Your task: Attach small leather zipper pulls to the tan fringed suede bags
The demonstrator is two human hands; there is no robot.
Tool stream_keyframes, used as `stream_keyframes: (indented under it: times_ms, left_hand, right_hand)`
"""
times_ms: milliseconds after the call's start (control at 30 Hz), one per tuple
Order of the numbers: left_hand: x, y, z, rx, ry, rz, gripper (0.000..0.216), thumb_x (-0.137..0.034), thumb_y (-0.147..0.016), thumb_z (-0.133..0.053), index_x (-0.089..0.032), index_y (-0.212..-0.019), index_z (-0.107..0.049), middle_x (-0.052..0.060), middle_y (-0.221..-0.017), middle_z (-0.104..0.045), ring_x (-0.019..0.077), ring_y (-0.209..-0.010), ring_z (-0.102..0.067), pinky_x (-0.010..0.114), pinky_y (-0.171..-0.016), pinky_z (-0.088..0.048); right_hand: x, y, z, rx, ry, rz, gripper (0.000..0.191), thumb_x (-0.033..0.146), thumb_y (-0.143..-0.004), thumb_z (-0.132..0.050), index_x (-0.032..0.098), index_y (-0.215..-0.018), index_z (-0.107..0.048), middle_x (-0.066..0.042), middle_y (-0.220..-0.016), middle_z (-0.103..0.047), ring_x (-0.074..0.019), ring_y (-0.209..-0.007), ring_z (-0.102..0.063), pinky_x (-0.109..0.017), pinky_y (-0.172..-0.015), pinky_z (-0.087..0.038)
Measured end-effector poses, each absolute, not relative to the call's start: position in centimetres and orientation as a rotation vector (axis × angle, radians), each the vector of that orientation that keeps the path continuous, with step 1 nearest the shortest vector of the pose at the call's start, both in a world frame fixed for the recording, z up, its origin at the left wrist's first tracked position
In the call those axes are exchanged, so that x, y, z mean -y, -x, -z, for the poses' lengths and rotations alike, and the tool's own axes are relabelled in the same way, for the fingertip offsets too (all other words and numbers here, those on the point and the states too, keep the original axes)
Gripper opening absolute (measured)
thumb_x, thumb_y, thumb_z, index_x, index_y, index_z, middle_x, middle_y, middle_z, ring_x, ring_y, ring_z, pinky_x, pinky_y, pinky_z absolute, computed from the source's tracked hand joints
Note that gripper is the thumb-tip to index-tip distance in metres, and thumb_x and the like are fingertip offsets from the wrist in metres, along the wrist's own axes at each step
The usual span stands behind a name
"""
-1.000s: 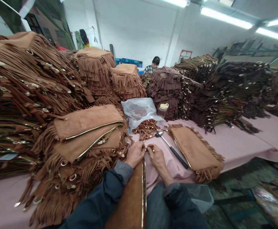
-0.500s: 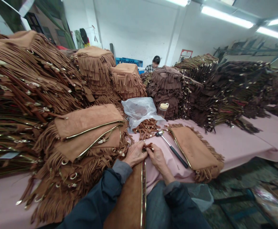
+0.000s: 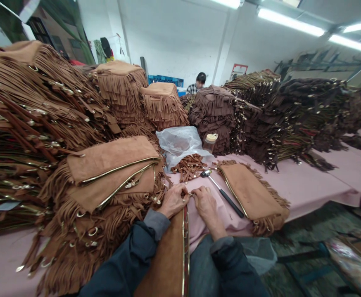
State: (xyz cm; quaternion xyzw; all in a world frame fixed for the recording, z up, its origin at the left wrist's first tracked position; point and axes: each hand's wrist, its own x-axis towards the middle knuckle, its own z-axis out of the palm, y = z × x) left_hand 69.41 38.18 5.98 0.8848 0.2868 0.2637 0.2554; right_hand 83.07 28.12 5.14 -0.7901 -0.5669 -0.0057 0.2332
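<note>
A tan suede bag lies across my lap, its open zipper edged with bright metal teeth and running up to my hands. At its far end my left hand is closed, thumb and forefinger pinched on a small metal zipper pull. My right hand meets it from the other side, fingertips pinched on the same small piece. The fingers hide most of it. Just beyond my hands lies a heap of brown leather pull tabs with metal ends. A hammer with a black grip rests right of my right hand.
Another fringed tan bag lies right of the hammer. Stacked tan bags crowd the left; dark brown fringed bags stand behind. A clear plastic bag and a lidded jar sit mid-table. A person is at the back.
The brown leather piece that showed between my fingertips is no longer visible; a small metal part shows there instead. My right hand has turned, its fingers flatter and knuckles up.
</note>
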Motion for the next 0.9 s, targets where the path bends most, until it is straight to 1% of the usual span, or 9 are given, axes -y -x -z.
stream_keyframes:
  times_ms: [100,200,267,433,533,600,700,800,900]
  left_hand:
    - [-38.2,-69.5,-5.7,-0.817,-2.424,-0.714,0.003,-0.019,-0.081,-0.058,-0.021,-0.08,-0.059,0.003,-0.09,-0.065,0.019,-0.088,-0.061,0.029,-0.08,-0.046]
    - [-38.2,-69.5,-5.5,-0.859,-2.435,-0.683,0.003,-0.018,-0.081,-0.058,-0.021,-0.079,-0.058,0.003,-0.089,-0.065,0.0185,-0.086,-0.06,0.029,-0.077,-0.045]
    - [-38.2,-69.6,-5.5,-0.869,-2.445,-0.669,0.004,-0.018,-0.081,-0.059,-0.021,-0.079,-0.058,0.002,-0.089,-0.066,0.0179,-0.085,-0.06,0.028,-0.077,-0.044]
    - [-38.1,-69.7,-5.4,-0.877,-2.476,-0.703,0.005,-0.017,-0.083,-0.055,-0.022,-0.081,-0.056,0.002,-0.089,-0.064,0.0176,-0.086,-0.059,0.028,-0.076,-0.043]
    - [-38.0,-69.7,-5.4,-0.892,-2.482,-0.707,0.006,-0.016,-0.084,-0.054,-0.021,-0.082,-0.056,0.002,-0.09,-0.064,0.0176,-0.087,-0.059,0.027,-0.076,-0.042]
    - [-37.9,-69.7,-5.4,-0.914,-2.477,-0.702,0.005,-0.016,-0.084,-0.054,-0.021,-0.083,-0.056,0.002,-0.09,-0.065,0.0175,-0.086,-0.059,0.028,-0.076,-0.042]
    - [-37.8,-69.8,-5.6,-0.942,-2.475,-0.682,0.005,-0.017,-0.084,-0.055,-0.021,-0.084,-0.056,0.002,-0.089,-0.065,0.0178,-0.086,-0.059,0.028,-0.076,-0.042]
    - [-37.8,-69.9,-5.8,-0.969,-2.478,-0.637,0.005,-0.017,-0.083,-0.056,-0.021,-0.085,-0.058,0.003,-0.09,-0.066,0.0186,-0.087,-0.059,0.029,-0.076,-0.042]
    - [-37.7,-69.9,-6.0,-0.966,-2.488,-0.607,0.005,-0.018,-0.084,-0.056,-0.022,-0.086,-0.058,0.003,-0.091,-0.066,0.0189,-0.087,-0.059,0.029,-0.074,-0.041]
  right_hand:
    - [-27.6,-84.0,-5.0,1.533,2.138,0.085,0.023,0.021,-0.098,-0.05,0.026,-0.105,-0.071,-0.006,-0.101,-0.064,-0.0231,-0.098,-0.053,-0.03,-0.083,-0.042]
    - [-26.0,-86.6,-4.5,1.295,2.246,0.293,0.027,0.019,-0.098,-0.046,0.021,-0.113,-0.068,-0.01,-0.108,-0.063,-0.0258,-0.102,-0.053,-0.035,-0.091,-0.04]
    - [-24.6,-88.8,-4.0,1.138,2.406,0.357,0.028,0.023,-0.097,-0.049,0.018,-0.118,-0.067,-0.014,-0.107,-0.063,-0.0284,-0.102,-0.053,-0.037,-0.087,-0.041]
    - [-22.8,-92.4,-3.6,1.196,2.669,0.127,0.027,0.031,-0.098,-0.051,0.019,-0.117,-0.065,-0.014,-0.1,-0.066,-0.0268,-0.092,-0.06,-0.033,-0.072,-0.042]
    - [-22.7,-92.1,-4.4,1.29,2.65,0.114,0.026,0.03,-0.1,-0.046,0.017,-0.112,-0.065,-0.014,-0.097,-0.067,-0.0267,-0.093,-0.063,-0.033,-0.074,-0.043]
    - [-22.2,-91.2,-4.9,1.336,2.543,0.054,0.029,0.03,-0.102,-0.04,0.016,-0.115,-0.062,-0.012,-0.095,-0.069,-0.0257,-0.091,-0.065,-0.032,-0.076,-0.045]
    - [-20.2,-89.0,-5.0,1.406,2.241,-0.166,0.039,0.033,-0.103,-0.033,0.02,-0.134,-0.052,-0.011,-0.11,-0.07,-0.0245,-0.099,-0.067,-0.032,-0.08,-0.05]
    - [-17.9,-86.8,-4.5,1.485,2.045,-0.311,0.047,0.035,-0.103,-0.032,0.026,-0.148,-0.041,-0.009,-0.131,-0.063,-0.0238,-0.116,-0.063,-0.033,-0.09,-0.051]
    - [-16.8,-85.5,-4.1,1.529,2.071,-0.32,0.05,0.031,-0.102,-0.029,0.028,-0.151,-0.039,-0.009,-0.132,-0.062,-0.0245,-0.119,-0.061,-0.035,-0.094,-0.051]
